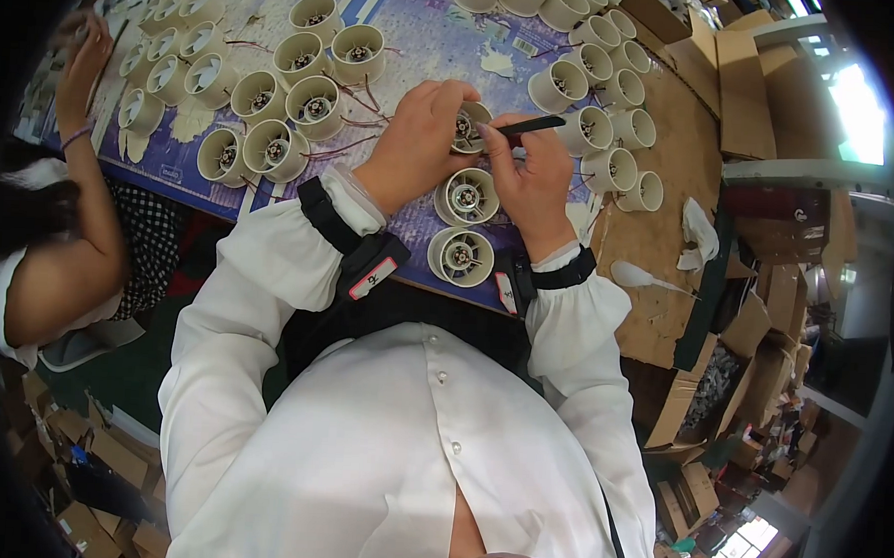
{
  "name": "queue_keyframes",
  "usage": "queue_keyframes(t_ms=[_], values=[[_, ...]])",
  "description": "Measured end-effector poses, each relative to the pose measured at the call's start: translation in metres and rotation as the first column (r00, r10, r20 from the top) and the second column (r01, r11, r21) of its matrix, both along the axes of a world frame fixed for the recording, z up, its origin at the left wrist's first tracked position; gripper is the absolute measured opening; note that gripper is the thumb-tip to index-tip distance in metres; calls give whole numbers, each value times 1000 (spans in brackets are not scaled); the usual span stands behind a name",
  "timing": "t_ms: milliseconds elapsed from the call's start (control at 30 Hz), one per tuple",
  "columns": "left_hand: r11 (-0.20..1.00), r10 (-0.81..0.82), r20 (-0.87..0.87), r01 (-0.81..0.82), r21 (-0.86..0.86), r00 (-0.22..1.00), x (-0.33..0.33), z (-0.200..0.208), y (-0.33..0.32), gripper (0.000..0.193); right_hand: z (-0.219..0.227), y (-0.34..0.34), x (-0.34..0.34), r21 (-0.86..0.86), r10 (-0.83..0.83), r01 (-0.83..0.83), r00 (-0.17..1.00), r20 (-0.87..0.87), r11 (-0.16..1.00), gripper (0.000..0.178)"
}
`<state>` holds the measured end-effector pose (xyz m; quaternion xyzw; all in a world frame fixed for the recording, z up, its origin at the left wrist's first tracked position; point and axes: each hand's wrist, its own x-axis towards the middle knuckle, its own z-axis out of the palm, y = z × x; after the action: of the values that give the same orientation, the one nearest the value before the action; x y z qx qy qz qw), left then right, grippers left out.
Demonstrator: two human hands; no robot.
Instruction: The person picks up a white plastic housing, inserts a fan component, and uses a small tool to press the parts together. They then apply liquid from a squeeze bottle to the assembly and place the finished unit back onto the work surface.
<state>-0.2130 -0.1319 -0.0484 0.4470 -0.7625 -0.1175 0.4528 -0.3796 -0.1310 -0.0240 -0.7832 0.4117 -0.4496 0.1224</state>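
Left hand [413, 143] closed round a cream fan housing [471, 125], tilting its open face up off the worktop [658, 248], seemingly to steady it for the tool. Right hand [533, 183] pinching a black tool [529, 126] like a pen, tip at the housing's rim. Housing: short round cream ring, dark hub with metal in the middle. Just below, two more housings [464, 225] lying face-up. Further out, rows of others [275, 102] with thin red wires trailing; another person's arm [83, 153] at far left.

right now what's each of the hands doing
Left hand: closed on a cream round fan housing.
Right hand: closed on a thin black tool, tip at that housing.
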Motion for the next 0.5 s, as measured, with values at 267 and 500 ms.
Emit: queue_keyframes(t_ms=[267, 500], values=[[1000, 6, 7, -7, 24, 1000, 1, 0, 1, 54, -2, 2, 0, 199, -36, -2, 983, 183, 980, 11], [998, 1, 6, -2, 58, 1000, 1, 0, 1, 55, -2, 1, -1, 118, -10, 0, 996, 87, 993, 12]])
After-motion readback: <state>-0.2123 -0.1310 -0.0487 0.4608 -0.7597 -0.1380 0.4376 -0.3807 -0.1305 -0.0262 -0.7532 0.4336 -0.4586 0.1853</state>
